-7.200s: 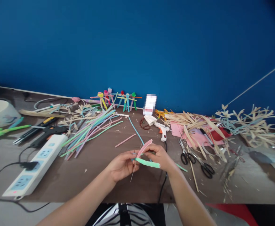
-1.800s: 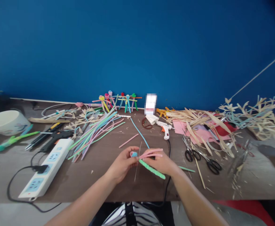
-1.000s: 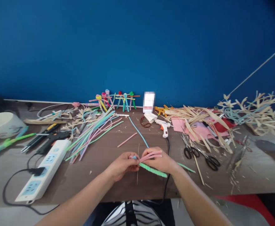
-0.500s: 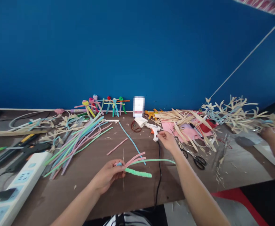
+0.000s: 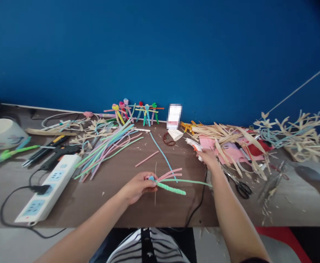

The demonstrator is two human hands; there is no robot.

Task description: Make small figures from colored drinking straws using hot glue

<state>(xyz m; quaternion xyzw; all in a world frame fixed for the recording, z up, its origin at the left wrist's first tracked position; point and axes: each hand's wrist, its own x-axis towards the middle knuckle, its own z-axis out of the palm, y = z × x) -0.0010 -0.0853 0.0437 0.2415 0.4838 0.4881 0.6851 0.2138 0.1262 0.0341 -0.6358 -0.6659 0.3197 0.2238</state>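
Note:
Between the thumb and fingers of my left hand (image 5: 139, 187) is a pipe-cleaner figure (image 5: 171, 188) with a blue and pink head end. Its thick wound green limb, loose pink stems and a long thin green stem point right. A thin wire-like strand crosses it upright. My right hand (image 5: 208, 159) is closed round the handle of a white and orange glue gun (image 5: 195, 145), whose nozzle points up and left. The fingers hide part of the handle. The black cord (image 5: 200, 204) runs from the gun toward the table's front edge. A blue pipe cleaner (image 5: 164, 155) lies between the hands and the wall.
Loose pipe cleaners (image 5: 107, 149) lie left of centre, near a white power strip (image 5: 51, 190) and a black glue gun (image 5: 62, 155). Several finished figures (image 5: 147, 115) stand by the wall. Scissors (image 5: 243, 190), pale husk strips (image 5: 225, 133) and pink cloth (image 5: 231, 151) are at right.
My right hand has closed round the glue gun's handle, and the gun has turned. The view has swung left, showing a white bowl; the other person's hand at far right is out of view.

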